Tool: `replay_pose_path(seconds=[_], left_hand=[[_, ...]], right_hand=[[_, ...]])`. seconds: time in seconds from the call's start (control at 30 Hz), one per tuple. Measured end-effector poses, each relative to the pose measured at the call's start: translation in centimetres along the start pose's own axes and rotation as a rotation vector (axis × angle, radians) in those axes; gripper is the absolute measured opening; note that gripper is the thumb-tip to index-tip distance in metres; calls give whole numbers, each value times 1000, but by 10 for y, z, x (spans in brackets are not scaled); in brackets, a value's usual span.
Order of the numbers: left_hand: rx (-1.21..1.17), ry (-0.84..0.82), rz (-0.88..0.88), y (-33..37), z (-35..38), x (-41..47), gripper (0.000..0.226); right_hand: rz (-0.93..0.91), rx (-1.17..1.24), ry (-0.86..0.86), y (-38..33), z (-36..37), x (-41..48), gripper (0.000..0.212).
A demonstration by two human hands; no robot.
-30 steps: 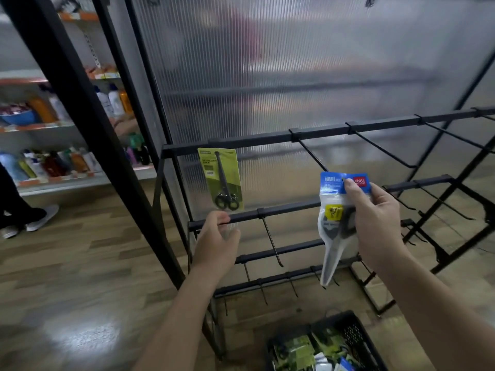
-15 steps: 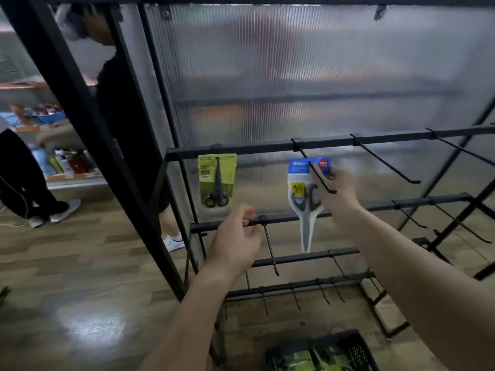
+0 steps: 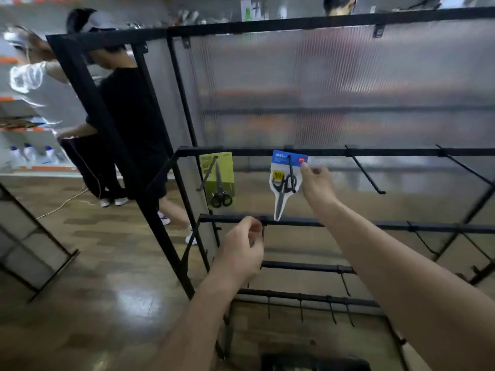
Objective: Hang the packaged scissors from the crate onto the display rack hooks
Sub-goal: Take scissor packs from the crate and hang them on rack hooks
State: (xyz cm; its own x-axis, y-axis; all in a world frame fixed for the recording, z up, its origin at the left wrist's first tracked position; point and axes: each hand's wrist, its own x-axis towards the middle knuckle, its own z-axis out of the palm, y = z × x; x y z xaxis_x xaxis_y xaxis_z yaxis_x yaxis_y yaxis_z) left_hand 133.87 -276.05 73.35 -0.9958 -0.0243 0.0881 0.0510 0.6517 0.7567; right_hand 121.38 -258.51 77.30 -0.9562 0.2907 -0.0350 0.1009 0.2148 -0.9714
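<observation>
Crate (image 3: pixel 316 364), perhaps, cut off at bottom edge

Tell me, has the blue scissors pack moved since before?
Yes. The blue scissors pack went up onto a hook on the top bar, right of the green pack.

My right grip (image 3: pixel 317 183) pinched the blue scissors pack (image 3: pixel 281 183) hung on a top-rail hook (image 3: pixel 291 172); my left grip (image 3: pixel 241 253) curled against a lower hook (image 3: pixel 263 234); green pack (image 3: pixel 218 178) alongside.
</observation>
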Motion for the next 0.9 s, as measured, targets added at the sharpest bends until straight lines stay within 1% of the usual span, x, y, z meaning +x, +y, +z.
replay_pose_path(seconds=[0.03, 0.07, 0.13, 0.23, 0.33, 0.4, 0.47, 0.57, 0.7, 0.8, 0.9], left_hand=[[15, 9, -17, 3, 3, -8, 18], [35, 11, -32, 5, 6, -15, 20], [113, -2, -45, 8, 16, -29, 29], [280, -54, -43, 18, 31, -47, 44], [490, -131, 0, 34, 50, -58, 53], [595, -177, 53, 44, 62, -63, 57], [654, -212, 112, 51, 74, -67, 59], [676, -254, 214, 60, 91, -73, 56], [663, -285, 305, 62, 106, -97, 56], [683, -356, 314, 46, 106, -120, 59], [697, -427, 300, 20, 96, -142, 61]], right_hand=[[-26, -10, -64, 4, -11, -19, 35], [-51, -50, -154, 8, -24, -38, 37], [-159, -215, -280, 21, -49, -65, 44], [-335, -476, -312, 35, -82, -95, 56], [-389, -771, -331, 51, -115, -120, 67], [-355, -952, -341, 67, -136, -132, 69], [-271, -1049, -352, 83, -154, -145, 66], [-191, -1067, -315, 107, -178, -169, 61], [-111, -1072, -252, 134, -200, -208, 67], [-10, -1098, -213, 150, -204, -243, 67], [85, -1129, -225, 159, -197, -279, 70]])
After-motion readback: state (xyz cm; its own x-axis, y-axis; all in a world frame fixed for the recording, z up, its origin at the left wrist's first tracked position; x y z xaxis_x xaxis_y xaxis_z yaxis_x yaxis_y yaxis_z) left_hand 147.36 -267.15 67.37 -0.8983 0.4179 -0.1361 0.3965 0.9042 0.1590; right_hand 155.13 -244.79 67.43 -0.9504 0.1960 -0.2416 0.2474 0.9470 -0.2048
